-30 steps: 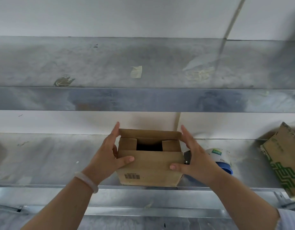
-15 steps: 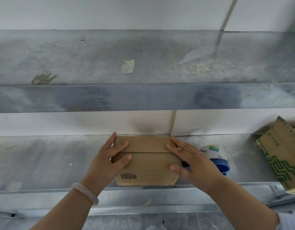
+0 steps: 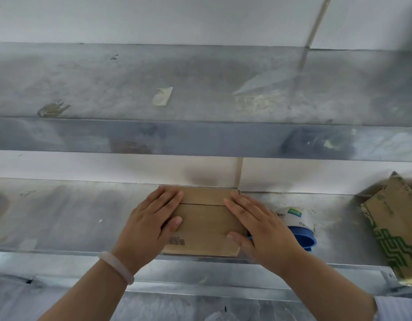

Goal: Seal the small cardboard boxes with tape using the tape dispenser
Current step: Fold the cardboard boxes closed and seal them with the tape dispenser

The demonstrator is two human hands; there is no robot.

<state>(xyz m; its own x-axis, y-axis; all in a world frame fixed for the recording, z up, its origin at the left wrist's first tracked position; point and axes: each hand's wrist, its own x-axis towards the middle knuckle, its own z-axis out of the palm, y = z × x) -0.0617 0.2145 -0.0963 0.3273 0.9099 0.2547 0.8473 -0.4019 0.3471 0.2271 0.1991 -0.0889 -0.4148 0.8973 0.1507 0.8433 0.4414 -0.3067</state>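
Your left hand and right hand lie flat, fingers straight, on the small cardboard box with 2 closed flaps (seam and long axis run left-right); barcode side faces you.

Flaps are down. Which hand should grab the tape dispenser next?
Likely right. The tape dispenser sits beside the right hand; the left hand presses the box on the far side and can hold the flaps.
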